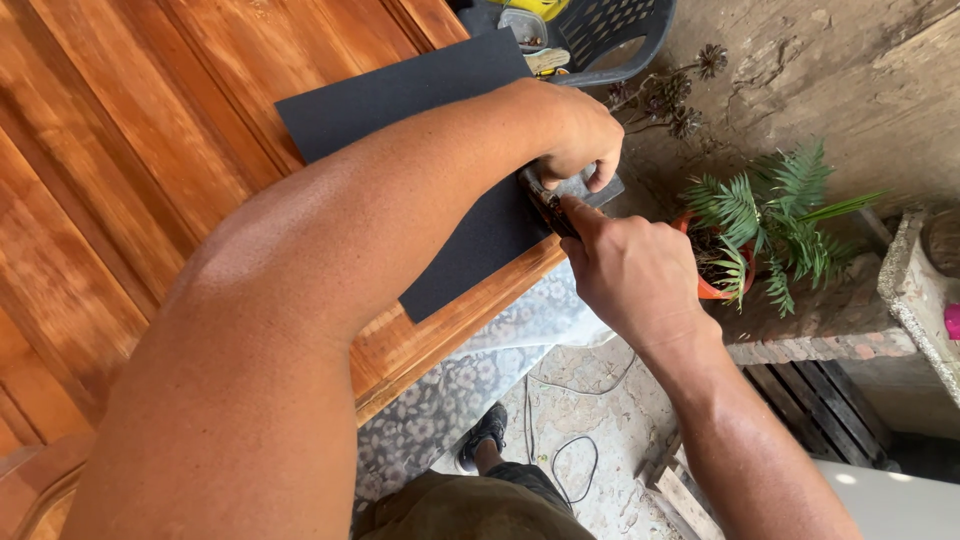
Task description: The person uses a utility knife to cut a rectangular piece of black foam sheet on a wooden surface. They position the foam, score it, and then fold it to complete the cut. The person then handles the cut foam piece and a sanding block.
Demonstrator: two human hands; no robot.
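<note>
A large dark sheet of sandpaper (420,100) lies on a varnished wooden door panel (130,140). My left hand (580,135) reaches across it and presses down on the sheet's far corner, fingers curled over the edge. My right hand (625,275) grips a small dark-handled tool (548,205), and its tip meets the sandpaper right beside my left hand. The tool's working end is mostly hidden by both hands, so its kind is unclear.
A potted fern (765,225) in an orange pot stands on a brick ledge to the right. A dark plastic chair (610,35) holds small items at the top. A flowered cloth (470,370) hangs under the panel; a cable (575,455) lies on the floor by my shoe.
</note>
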